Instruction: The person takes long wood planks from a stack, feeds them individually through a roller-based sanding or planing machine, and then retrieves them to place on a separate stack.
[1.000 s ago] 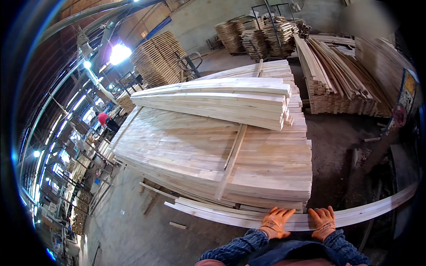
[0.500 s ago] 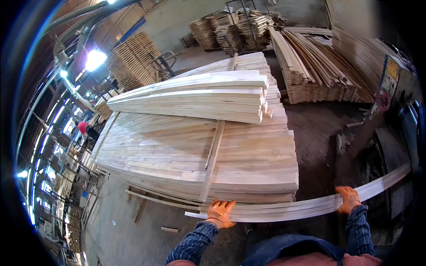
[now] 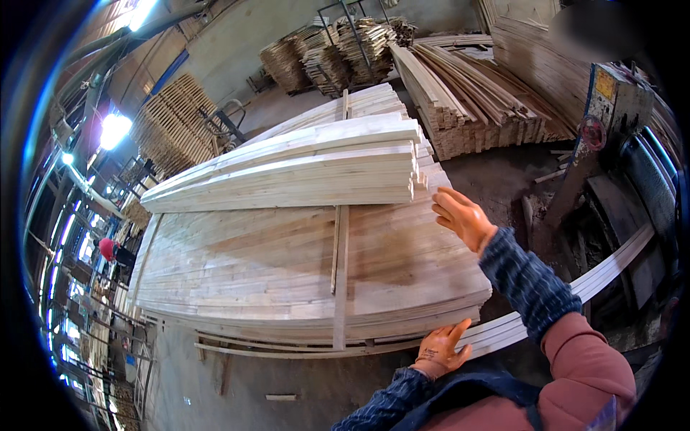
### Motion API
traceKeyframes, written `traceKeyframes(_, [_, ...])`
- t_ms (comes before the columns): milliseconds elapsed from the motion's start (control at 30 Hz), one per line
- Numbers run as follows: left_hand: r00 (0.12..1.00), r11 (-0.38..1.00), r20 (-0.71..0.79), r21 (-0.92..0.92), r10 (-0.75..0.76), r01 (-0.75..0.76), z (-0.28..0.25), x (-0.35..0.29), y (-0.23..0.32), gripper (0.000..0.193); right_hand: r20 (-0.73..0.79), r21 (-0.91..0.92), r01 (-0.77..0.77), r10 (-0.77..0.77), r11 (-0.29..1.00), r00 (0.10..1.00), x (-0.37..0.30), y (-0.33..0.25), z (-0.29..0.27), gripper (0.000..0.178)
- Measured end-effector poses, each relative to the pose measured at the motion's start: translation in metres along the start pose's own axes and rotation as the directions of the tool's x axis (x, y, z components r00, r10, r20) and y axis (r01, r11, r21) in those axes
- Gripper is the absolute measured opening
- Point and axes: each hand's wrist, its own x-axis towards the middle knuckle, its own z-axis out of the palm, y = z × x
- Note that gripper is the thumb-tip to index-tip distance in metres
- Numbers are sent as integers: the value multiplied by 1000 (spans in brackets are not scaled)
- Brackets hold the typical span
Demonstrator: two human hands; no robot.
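Observation:
My left hand [image 3: 440,352], in an orange glove, is at the near end of several long pale wooden strips [image 3: 514,332]. Its thumb and fingers are apart, with the palm against the strip ends. My right hand [image 3: 463,217], gloved alike, is raised in the air with its fingers apart, holding nothing. Just beyond its fingertips are the cut ends of a bundle of stacked boards [image 3: 309,176]. That bundle lies across a broad, layered stack of boards [image 3: 251,251]. A cross stick [image 3: 341,287] lies on top of the broad stack.
A machine [image 3: 611,122] with a red handwheel stands at the right. More lumber [image 3: 481,129] is piled behind, with slatted stacks [image 3: 172,126] at the far left. A person in red [image 3: 109,250] is in the distance. A wood offcut [image 3: 280,396] lies on the floor.
My right hand has let go of the strips and risen toward the bundle's end. The strips have slid right, and my left hand has moved right with their near end. The view has shifted.

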Motion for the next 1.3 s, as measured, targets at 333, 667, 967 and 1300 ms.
traceKeyframes(333, [838,914,-497,-405,-225,5,-171,-97,-21,49,-254,374,-137,243,917,936,130,59,29,64])
traceKeyframes(667, [771,895,-619,-418,-153,-158,-241,-87,-99,57,-371,407,-158,320,900,872,126,53,37,62])
traceKeyframes(967, [487,609,-648,-748,-586,-264,-370,54,-181,113,-296,239,-182,250,954,922,36,76,56,50])
traceKeyframes(1300, [233,757,-738,-653,-633,-11,-401,131,-180,135,247,-661,622,-662,419,708,5,-1,98,103])
